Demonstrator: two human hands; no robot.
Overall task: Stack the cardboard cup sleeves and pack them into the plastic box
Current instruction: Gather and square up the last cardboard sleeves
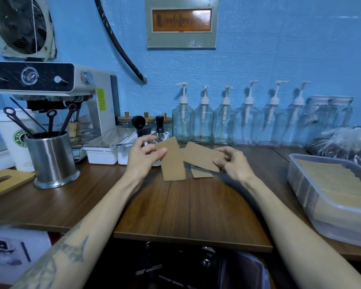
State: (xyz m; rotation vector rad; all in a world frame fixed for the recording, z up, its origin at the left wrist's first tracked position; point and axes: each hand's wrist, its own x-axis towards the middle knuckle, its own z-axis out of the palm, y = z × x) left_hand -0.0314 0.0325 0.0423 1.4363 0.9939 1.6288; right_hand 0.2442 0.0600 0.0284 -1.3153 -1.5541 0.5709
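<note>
plastic box (300,180) right on table (186,205), pump bottles (223,122) behind, espresso machine (50,84) left

Matt cardboard sleeves (174,163), glossy wood table (175,205)

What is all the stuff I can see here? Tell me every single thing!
cardboard cup sleeves: two held, brown, left one, right one; one more lies on the table
plastic box: one, clear, right edge, full of sleeves
table: one, dark wood
espresso machine: one, white and black, back left
paper cup: one, white, green logo, left
steel holder: one, silver, holding dark tools
pump bottles: six, clear, against the wall
fan: one, top left
left hand: pinches the left sleeve
right hand: pinches the right sleeve
</note>
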